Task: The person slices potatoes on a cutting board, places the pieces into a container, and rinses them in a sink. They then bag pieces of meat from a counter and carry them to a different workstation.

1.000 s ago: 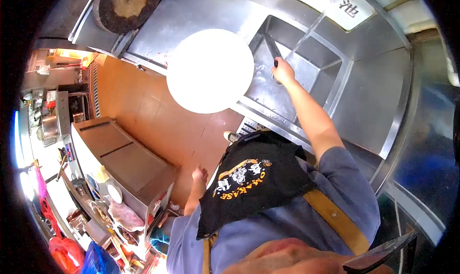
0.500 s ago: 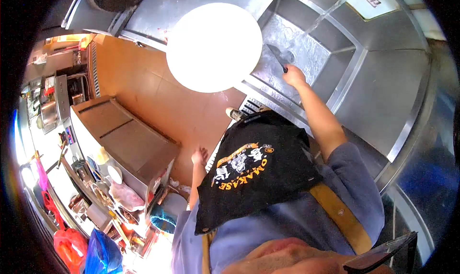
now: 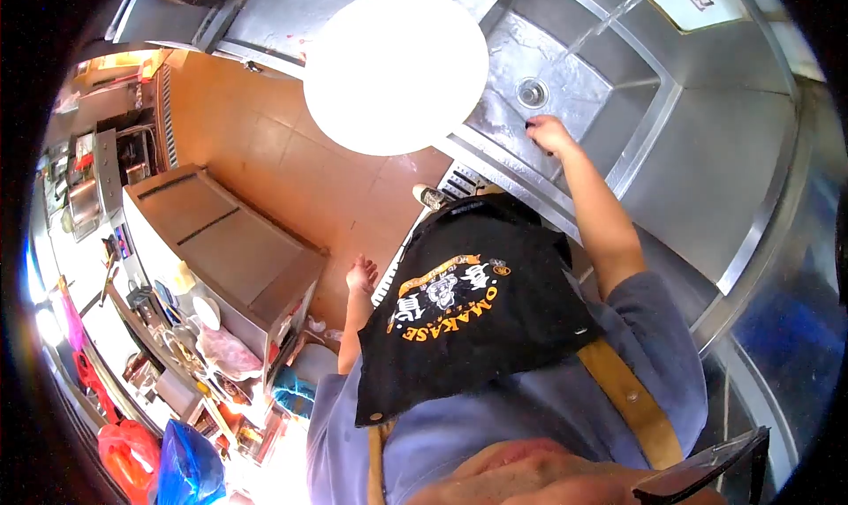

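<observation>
Over the metal sink, my right hand is closed around a knife. Only a bit of its dark handle shows clearly; the blade is hard to make out at this angle. The round drain lies just beyond the hand, on the wet sink floor. A stream of water falls into the basin from the upper right. My left hand hangs beside the black apron, above the floor. Its fingers are apart and hold nothing.
A glaring round white shape hides part of the counter and the sink's left side. The steel counter runs left of the sink. At left stand a metal cabinet and a cluttered worktop, with red and blue bags below.
My right hand has turned the knife, so its blade no longer shows plainly. The drain is now uncovered to view. My left hand has risen slightly with its fingers spread more.
</observation>
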A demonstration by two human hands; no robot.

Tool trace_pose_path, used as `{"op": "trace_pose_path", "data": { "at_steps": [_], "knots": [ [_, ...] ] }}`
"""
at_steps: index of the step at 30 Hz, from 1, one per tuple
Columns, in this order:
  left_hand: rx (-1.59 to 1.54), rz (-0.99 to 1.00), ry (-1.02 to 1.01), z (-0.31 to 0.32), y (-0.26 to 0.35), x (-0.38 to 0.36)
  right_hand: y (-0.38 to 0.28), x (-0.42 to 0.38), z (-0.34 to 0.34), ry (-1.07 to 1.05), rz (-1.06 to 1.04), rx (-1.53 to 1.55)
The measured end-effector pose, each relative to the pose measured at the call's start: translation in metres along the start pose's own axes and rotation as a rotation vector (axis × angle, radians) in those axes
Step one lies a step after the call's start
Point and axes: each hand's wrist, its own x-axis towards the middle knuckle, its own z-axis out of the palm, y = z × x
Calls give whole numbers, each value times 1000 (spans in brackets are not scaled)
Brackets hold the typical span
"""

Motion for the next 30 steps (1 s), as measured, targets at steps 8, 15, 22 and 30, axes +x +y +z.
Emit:
{"op": "trace_pose_path", "data": {
  "at_steps": [8,15,22,30],
  "knots": [
    [-16,-8,151,-26,-16,-24,-2,91,-2,-130,283,1303],
    [-96,-15,90,-55,-48,19,6,73,0,-84,313,1488],
    [-40,-6,-17,4,-14,23,-45,-16,3,144,-55,804],
    [-191,307,-627,183,130,-37,-139,-84,54,390,-572,-318]
  ]
}}
